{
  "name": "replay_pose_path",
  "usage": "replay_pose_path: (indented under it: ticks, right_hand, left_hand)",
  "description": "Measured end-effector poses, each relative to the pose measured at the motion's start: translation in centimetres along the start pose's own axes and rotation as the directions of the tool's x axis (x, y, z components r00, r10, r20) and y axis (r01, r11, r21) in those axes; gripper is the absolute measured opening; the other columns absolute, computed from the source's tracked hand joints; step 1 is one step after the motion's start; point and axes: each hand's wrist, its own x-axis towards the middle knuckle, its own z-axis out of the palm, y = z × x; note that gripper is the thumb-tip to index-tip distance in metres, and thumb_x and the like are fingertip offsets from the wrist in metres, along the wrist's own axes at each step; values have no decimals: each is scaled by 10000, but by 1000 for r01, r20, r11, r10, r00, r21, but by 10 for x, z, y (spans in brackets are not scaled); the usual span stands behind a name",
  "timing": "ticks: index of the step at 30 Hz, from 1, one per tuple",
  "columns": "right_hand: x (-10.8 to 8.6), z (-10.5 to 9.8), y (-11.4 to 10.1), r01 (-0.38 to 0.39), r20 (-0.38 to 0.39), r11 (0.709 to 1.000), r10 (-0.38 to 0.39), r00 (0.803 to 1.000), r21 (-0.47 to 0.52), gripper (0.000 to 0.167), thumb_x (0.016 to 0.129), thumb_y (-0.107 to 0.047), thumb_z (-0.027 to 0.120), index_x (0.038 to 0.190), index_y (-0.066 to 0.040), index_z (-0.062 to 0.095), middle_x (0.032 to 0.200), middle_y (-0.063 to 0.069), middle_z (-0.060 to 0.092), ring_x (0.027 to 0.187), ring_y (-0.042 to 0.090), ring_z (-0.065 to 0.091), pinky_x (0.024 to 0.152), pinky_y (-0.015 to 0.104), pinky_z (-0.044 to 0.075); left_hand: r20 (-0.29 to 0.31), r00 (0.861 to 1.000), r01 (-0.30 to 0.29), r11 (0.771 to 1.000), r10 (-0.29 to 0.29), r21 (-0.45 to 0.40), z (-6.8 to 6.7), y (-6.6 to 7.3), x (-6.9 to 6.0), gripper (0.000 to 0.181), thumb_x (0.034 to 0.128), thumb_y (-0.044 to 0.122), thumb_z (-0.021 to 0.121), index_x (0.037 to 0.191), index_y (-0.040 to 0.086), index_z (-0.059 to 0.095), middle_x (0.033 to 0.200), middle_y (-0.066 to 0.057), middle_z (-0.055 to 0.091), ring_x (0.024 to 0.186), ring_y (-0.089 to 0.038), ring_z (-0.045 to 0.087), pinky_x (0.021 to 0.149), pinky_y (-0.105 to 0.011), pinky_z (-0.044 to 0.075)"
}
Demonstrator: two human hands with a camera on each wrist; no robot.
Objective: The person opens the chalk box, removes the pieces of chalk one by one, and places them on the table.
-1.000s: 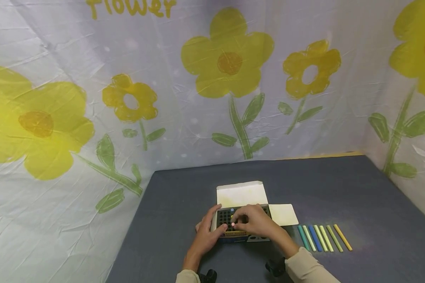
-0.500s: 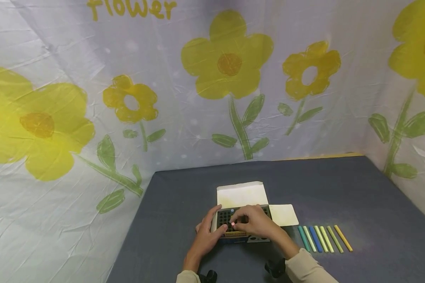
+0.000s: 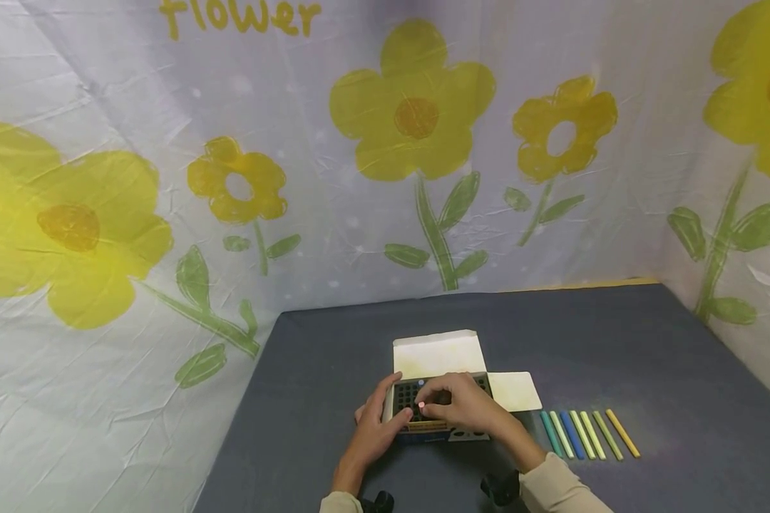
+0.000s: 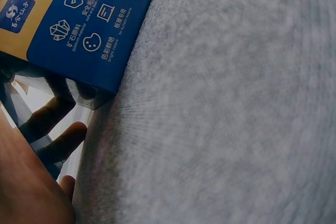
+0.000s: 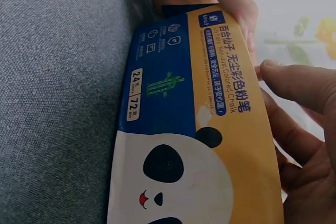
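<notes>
A chalk box with its lid folded open sits on the dark table. Its front, printed with a panda, fills much of the right wrist view. My left hand holds the box's left end, the thumb at the front top edge. Inside, a dark holder shows rows of round holes. Between thumb and index finger my right hand pinches a stick of pink chalk, of which only the end shows over the holder. Just behind it, a blue chalk end sticks up from a hole.
Right of the box, several chalk sticks lie in a row: teal, pale yellow, blue, green and orange. The box's white lid and side flap spread behind and to the right. A flower-printed sheet hangs beyond the table.
The hands stay almost where they were on the box. Pink chalk shows its end at nearly the same spot, and the head view has tilted very slightly.
</notes>
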Motion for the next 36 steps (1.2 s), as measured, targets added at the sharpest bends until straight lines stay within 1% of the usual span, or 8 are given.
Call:
replay_pose_path:
  ticks: [6,10,13,17,21,28,32,36]
  right_hand:
    - [1,-1,-3,12,-21,1000,-12,1000,-25,138,955,-182,721,1066,-115,769,955,-40,769,858,47,644,780,280,528]
    - [0,-2,-6,26,-53,998,-29,998,-54,133,961,-187,713,1076,-135,758,922,-78,760,891,58,564,825,337,465]
    - [0,-2,-8,51,-86,998,-54,995,-42,139,968,-175,704,1091,-127,744,905,-66,759,888,64,573,861,370,462]
    - [-1,-2,-8,114,-164,993,-116,980,-23,154,981,-176,687,1115,-115,733,859,-18,766,869,72,590,852,400,477]
    - [-1,-4,-4,154,-254,988,-151,955,-9,167,989,-173,675,1133,-109,730,841,2,765,839,82,598,768,351,507]
    - [-9,-16,0,126,-335,991,-106,936,37,180,988,-139,672,1162,-153,716,960,42,760,842,187,703,757,329,545]
    - [-16,-25,4,101,-354,994,-77,932,49,195,993,-99,655,1176,-134,708,911,68,765,791,274,700,692,319,529]
    - [-25,-35,7,59,-376,997,-37,926,47,196,995,-105,652,1179,-139,713,852,41,753,737,251,660,661,309,496]
  left_hand:
    - [0,1000,0,1000,0,6,0,0,0,637,923,430,696,1498,437,423,1501,1,540,1323,-301,487,1053,-559,128]
    - [-3,1000,11,1000,-11,15,1,0,0,638,921,440,696,1495,451,417,1511,1,531,1333,-306,480,1058,-571,132]
    - [-10,1000,25,999,-25,21,1,-1,0,641,914,443,699,1489,464,417,1504,-5,535,1320,-304,478,1054,-573,140]
    - [-20,999,31,999,-31,27,2,-1,0,646,904,434,700,1486,467,421,1487,-13,550,1294,-295,487,1051,-560,146]
    - [-20,999,26,999,-26,27,2,-1,0,644,907,425,696,1489,458,423,1474,-19,560,1292,-297,495,1051,-555,142]
    - [-16,1000,14,1000,-14,28,2,0,1,642,917,423,693,1498,446,421,1485,-38,555,1368,-345,473,1065,-582,127]
    - [-27,1000,12,999,-11,41,3,-1,1,641,908,420,701,1491,439,434,1503,-46,543,1359,-359,478,1055,-586,135]
    - [-33,999,22,999,-20,46,3,0,0,638,907,426,705,1486,444,439,1533,-51,514,1368,-359,454,1053,-596,147]
